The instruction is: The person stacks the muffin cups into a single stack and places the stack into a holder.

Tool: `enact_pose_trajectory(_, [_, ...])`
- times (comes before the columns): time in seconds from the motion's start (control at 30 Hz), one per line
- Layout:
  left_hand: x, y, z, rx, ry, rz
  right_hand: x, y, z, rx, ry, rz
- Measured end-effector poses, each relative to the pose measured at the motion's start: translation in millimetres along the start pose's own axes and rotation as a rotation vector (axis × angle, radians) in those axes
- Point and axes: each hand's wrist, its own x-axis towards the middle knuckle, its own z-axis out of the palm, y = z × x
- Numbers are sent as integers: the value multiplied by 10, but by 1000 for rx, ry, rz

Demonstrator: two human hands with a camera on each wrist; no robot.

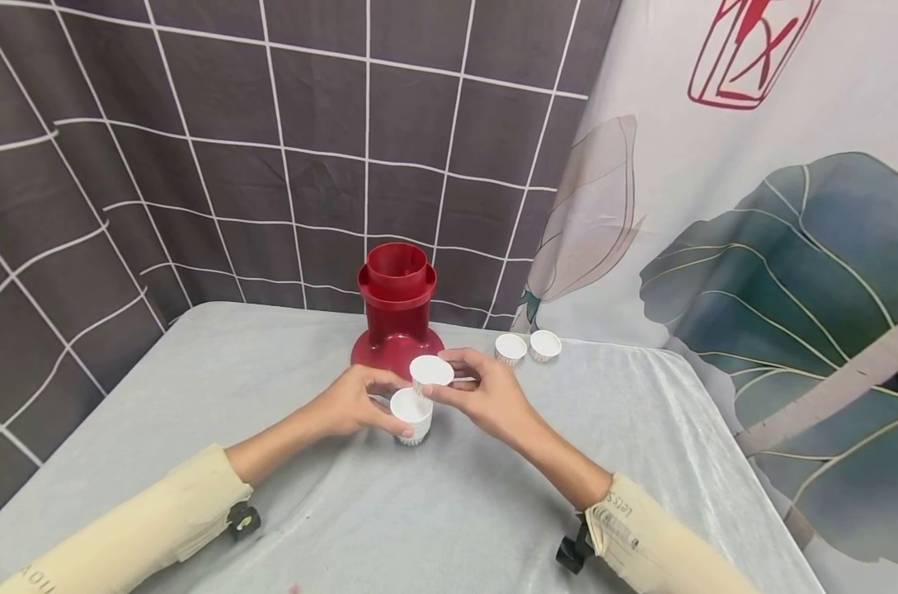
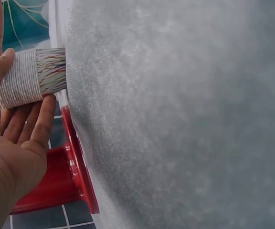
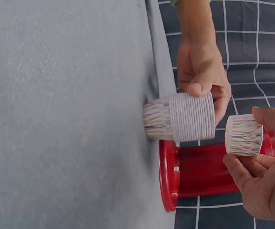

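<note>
My left hand (image 1: 355,404) grips a stack of nested white paper cups (image 1: 413,419), thumb on one side and fingers on the other. In the right wrist view the stack (image 3: 190,117) shows many rims and a wavy coloured pattern on its lowest cup, which meets the cloth. A single paper cup (image 1: 431,371) is pinched between thumb and fingers of my right hand (image 1: 493,396), a little above the stack and to its right. The right wrist view shows this cup (image 3: 244,135) apart from the stack. Just behind both hands stands a red plastic holder (image 1: 398,313) with a round open top.
Two more paper cups (image 1: 511,349) stand side by side near the table's back right edge. A grey cloth (image 1: 330,511) covers the table. Behind it hang a dark gridded curtain (image 1: 315,99) and a white curtain with leaf prints (image 1: 790,247).
</note>
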Motion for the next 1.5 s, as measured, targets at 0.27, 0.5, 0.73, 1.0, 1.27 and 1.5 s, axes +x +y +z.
enact_pose_trajectory(0.27, [11,7,12,48,3,26,-37,-29,63,-3,-32,18])
enact_pose_trajectory(0.5, [11,21,-5,65,-15,27,-55,-4,110,-27,-69,9])
enact_pose_trajectory(0.73, [10,39,-15,101,-14,36,-76,-7,130,-43,-91,-3])
enact_pose_trajectory(1.0, [10,30,-15,97,-11,44,-75,35,144,-88,-97,-35])
enact_pose_trajectory(1.27, [0,23,-19,75,-10,34,-65,99,176,-96,-132,-49])
enact_pose_trajectory(1.5, [-3,23,-8,41,-10,28,-68,112,193,-116,-140,-61])
